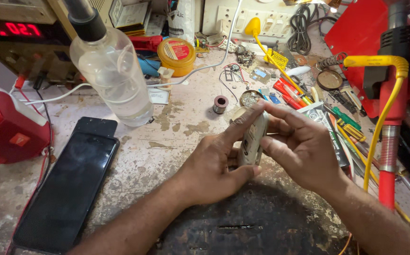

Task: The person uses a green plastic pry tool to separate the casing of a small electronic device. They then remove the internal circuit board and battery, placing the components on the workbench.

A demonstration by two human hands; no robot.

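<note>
Head view looks down on a worn, stained workbench (167,151) where both hands meet over its middle. Held edge-on between them is a small, pale grey, flat oblong device with a scuffed plastic shell (253,139), upright and tilted slightly to the right. Left hand (212,167) closes on it from the left, index finger stretched up along its top edge and thumb pressed under its lower end. Right hand (299,146) closes on it from the right, fingers curled against its side and top. Just left of the hands lies a black smartphone with a dark screen (68,184), flat on the bench, with a red box-shaped unit (4,125) beyond it at the edge. A clear plastic bottle with a black nozzle (110,66) stands behind the phone, and a round yellow tin with a red label (176,55) sits farther back. To the right, a yellow cable (379,118) hangs beside a red stand (388,174).
</note>
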